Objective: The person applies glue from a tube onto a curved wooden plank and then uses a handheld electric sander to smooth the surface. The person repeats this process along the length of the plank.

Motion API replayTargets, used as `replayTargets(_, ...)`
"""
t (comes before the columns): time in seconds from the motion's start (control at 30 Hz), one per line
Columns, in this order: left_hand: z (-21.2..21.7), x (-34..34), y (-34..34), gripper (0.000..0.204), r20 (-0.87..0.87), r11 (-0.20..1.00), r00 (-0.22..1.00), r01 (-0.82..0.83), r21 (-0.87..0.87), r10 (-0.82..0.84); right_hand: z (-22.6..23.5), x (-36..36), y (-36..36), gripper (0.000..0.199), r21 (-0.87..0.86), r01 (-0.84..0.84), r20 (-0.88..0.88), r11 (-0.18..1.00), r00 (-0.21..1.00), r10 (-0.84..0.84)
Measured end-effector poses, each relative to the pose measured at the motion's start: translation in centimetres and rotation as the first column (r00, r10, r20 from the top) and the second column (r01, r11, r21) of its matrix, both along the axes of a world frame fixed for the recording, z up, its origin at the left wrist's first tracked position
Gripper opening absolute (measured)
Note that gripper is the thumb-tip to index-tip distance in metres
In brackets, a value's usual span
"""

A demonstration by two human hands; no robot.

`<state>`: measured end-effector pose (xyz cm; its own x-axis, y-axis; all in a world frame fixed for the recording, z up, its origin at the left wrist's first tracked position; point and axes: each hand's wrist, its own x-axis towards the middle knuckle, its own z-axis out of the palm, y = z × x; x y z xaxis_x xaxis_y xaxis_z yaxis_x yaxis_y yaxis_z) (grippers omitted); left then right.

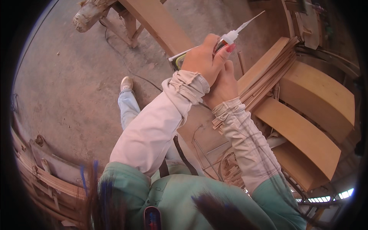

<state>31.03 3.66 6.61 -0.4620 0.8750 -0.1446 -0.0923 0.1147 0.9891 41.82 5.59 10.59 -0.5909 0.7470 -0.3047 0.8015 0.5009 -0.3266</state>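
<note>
We see both forearms rising from the lower edge in pale, cream-coloured sleeves over a mint-green top, meeting high in the middle of the view. Our left hand (202, 59) is wrapped tight around a glue tube (224, 41), the fingers curled over its body and the thumb, with a red-painted nail, pressed against the neck just below the white cap. The tube's long white nozzle (249, 22) points up and to the right, away from us, tilted over the floor and free of any surface. Our right hand (223, 85) sits directly under and against the left one, closed in a loose fist that cups the left hand's heel; we cannot tell whether it grips the tube's lower end or only braces the other hand. The left elbow is bent sharply, the sleeve bunched at the wrist; the right forearm runs straighter, up from the lower right. Just to the right of the hands lies a stack of thin wood strips (268, 73), leaning across curved plywood panels (303, 134). A long wooden board (159, 23) slants behind the hands at the top. Below, a leg in light jeans ends in a pale shoe (126, 83) on the dusty concrete floor (69, 76).
</note>
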Motion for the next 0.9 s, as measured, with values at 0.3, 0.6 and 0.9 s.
replayTargets(0.3, -1.3, 2.3, -2.0, 0.036, 0.099, 0.997, 0.995, -0.005, 0.083, -0.003, 0.0, 1.7, -1.1, 0.068, -0.048, -0.017, 0.195, 0.999, 0.98, 0.026)
replayTargets(0.6, -1.3, 4.5, -2.5, 0.033, 0.107, 0.991, 0.994, 0.003, 0.133, -0.017, 0.2, 4.3, -2.2, 0.063, 0.015, -0.006, 0.107, 1.0, 0.994, 0.004)
replayTargets(0.9, -0.6, 7.8, -2.8, 0.035, 0.046, 0.97, 0.971, 0.233, 0.071, -0.236, -2.4, 8.8, -4.5, 0.049, -0.357, 0.476, -0.303, 0.804, 0.755, -0.582)
